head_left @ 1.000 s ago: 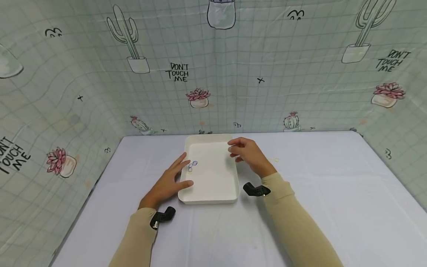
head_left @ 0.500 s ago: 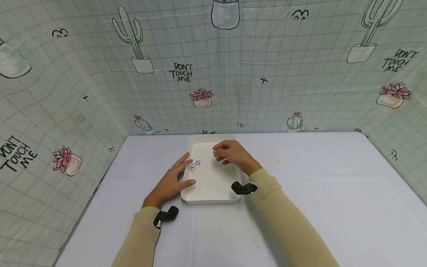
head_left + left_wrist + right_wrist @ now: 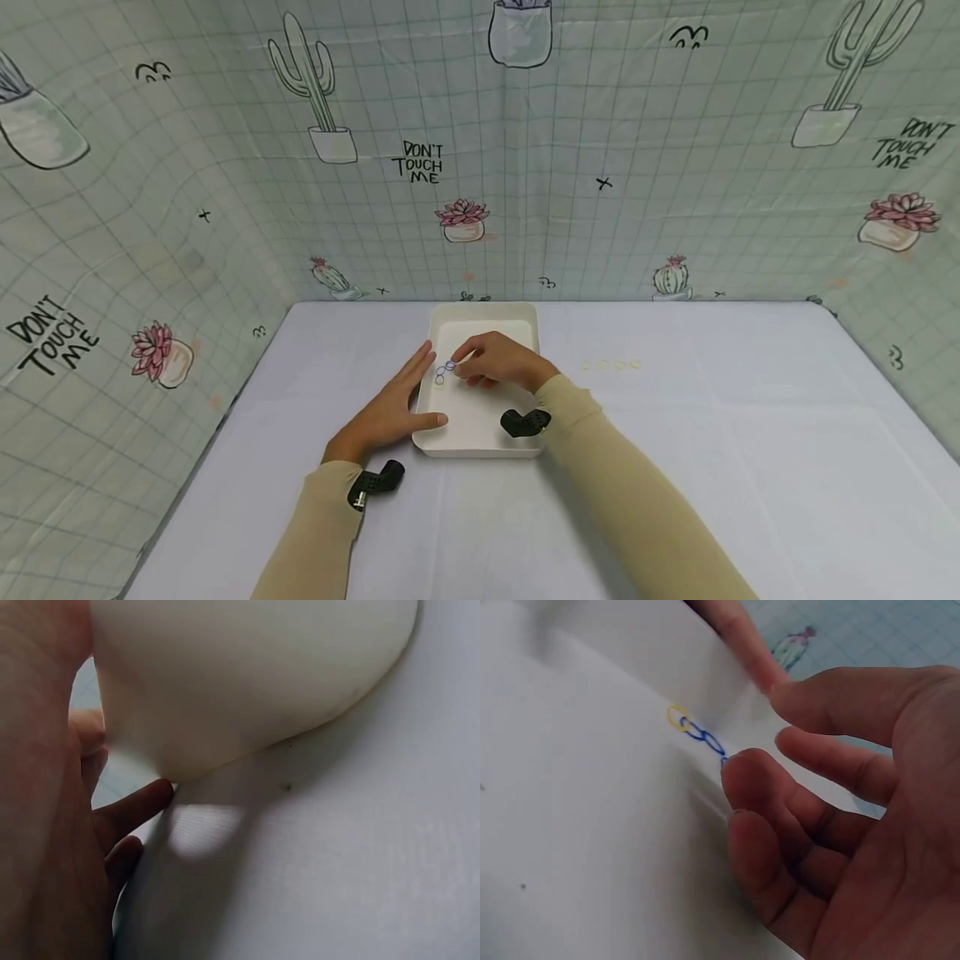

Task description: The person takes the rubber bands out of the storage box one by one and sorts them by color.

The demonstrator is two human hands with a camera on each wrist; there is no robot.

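A shallow white tray (image 3: 480,408) lies on the table, seen close up in the left wrist view (image 3: 247,675) and the right wrist view (image 3: 570,787). Small linked rings (image 3: 443,372), blue with a yellow one (image 3: 694,729), lie at its left side. My left hand (image 3: 382,412) lies flat against the tray's left rim, its thumb at the near corner (image 3: 52,847). My right hand (image 3: 498,360) reaches across the tray with loosely curved fingers (image 3: 840,795). One fingertip (image 3: 735,769) touches the end of the blue rings. Nothing shows between thumb and forefinger.
A short row of pale yellow rings (image 3: 611,365) lies on the white tablecloth (image 3: 712,433) to the right of the tray. Printed cactus fabric walls (image 3: 480,167) close in the table on the left, back and right. Black wrist cameras (image 3: 372,483) sit on both sleeves.
My right hand has moved left from the tray's right edge, across the tray, to the rings at its left side. The left hand has stayed on the rim.
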